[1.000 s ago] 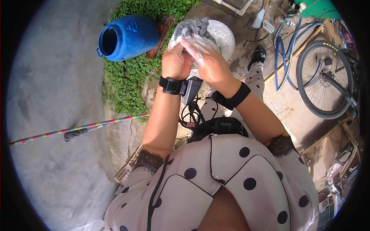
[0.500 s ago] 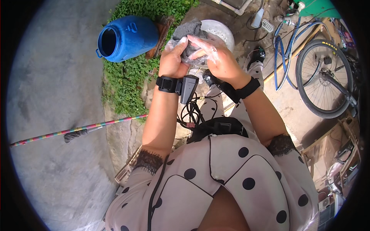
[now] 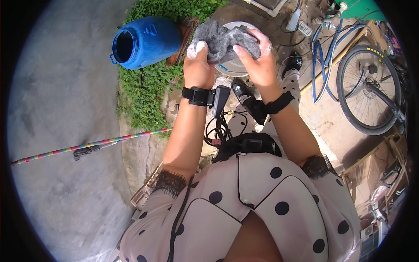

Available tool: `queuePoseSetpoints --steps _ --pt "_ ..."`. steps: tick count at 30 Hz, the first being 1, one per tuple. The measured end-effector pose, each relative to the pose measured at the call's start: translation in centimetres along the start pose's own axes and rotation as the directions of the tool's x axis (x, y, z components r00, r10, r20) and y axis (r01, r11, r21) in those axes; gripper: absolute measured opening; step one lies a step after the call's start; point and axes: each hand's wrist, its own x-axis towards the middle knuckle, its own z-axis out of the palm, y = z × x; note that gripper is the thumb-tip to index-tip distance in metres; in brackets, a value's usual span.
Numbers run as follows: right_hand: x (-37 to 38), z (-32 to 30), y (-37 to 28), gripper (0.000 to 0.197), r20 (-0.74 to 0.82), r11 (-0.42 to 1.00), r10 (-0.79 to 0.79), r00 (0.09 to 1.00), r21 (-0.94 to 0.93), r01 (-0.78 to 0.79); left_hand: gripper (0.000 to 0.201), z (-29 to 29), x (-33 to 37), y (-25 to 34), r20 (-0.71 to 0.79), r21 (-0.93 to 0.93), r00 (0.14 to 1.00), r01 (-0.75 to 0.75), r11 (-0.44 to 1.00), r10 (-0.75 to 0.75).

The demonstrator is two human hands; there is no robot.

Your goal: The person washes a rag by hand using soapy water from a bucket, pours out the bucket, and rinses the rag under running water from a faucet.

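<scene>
A wet grey cloth is stretched between my two hands, bunched at both ends. My left hand grips its left end, with white suds on the thumb and fingertips. The other end is in my right hand, thumb in front and fingers wrapped over the top, with suds on them. Beneath and behind the cloth stands a pale round basin, partly hidden by the cloth and my hands. A small blue object shows at the basin's near side; its kind is unclear.
A blue plastic barrel lies tilted by green plants at the left. A striped pole crosses the concrete. To the right are a blue hose, a bicycle wheel and my shoe.
My hands have moved apart, the right one shifting right. The cloth, earlier bunched between them, is now spread out sideways. My right fingers have closed on its right end.
</scene>
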Motion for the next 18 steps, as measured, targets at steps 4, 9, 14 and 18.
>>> queuePoseSetpoints --steps 4,9,14,18 --pt "-0.2 1.3 -1.2 0.046 0.143 0.777 -0.455 0.879 -0.418 0.47 0.031 0.1 -0.2 -0.3 0.071 -0.024 0.997 -0.032 0.999 0.034" --pt "4.1 -0.2 1.7 0.041 0.077 0.676 -0.381 0.921 -0.657 0.335 0.026 2.0 -1.6 0.1 0.076 -0.08 0.987 0.146 0.986 -0.14" --pt "0.6 2.5 -0.4 0.048 0.248 0.724 -0.4 0.882 -0.505 0.47 0.028 -0.8 0.0 0.2 0.073 -0.066 0.994 0.083 0.994 -0.078" --pt "2.3 1.1 1.2 0.049 0.23 0.722 -0.251 0.94 -0.603 0.34 0.027 0.0 -0.5 -0.1 0.026 -0.111 0.985 0.171 0.979 -0.169"
